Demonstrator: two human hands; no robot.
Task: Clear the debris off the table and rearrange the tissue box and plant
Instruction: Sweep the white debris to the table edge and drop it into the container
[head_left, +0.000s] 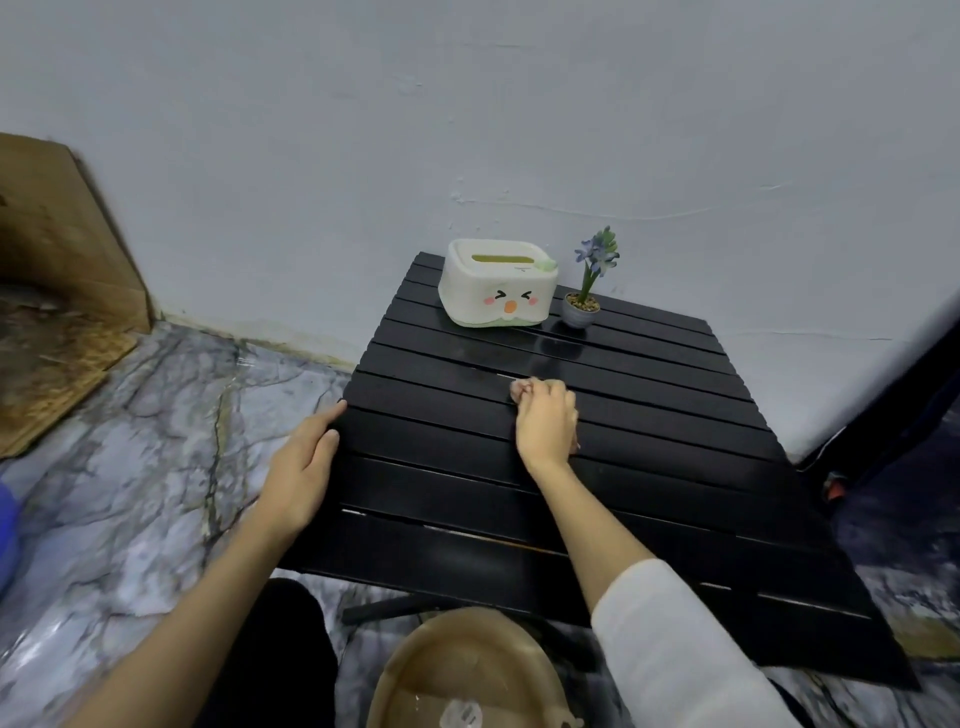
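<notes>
A person's right hand (545, 418) closes around a crumpled pinkish wad (521, 389) at the middle of the black slatted tabletop (649, 415), while the open left hand (304, 465) rests on its left edge. The tissue box (496, 283) and potted plant (587, 291) stand side by side at the far edge, well beyond both hands.

My right hand (545, 418) closes over a pinkish wad (520, 391); only its tip shows at 11 o'clock of my knuckles, material indeterminate. Tan bin (415, 660) is cut off by the bottom edge, contents blurred. Blue object (6, 535) at 9 o'clock is cropped and unidentifiable.
</notes>
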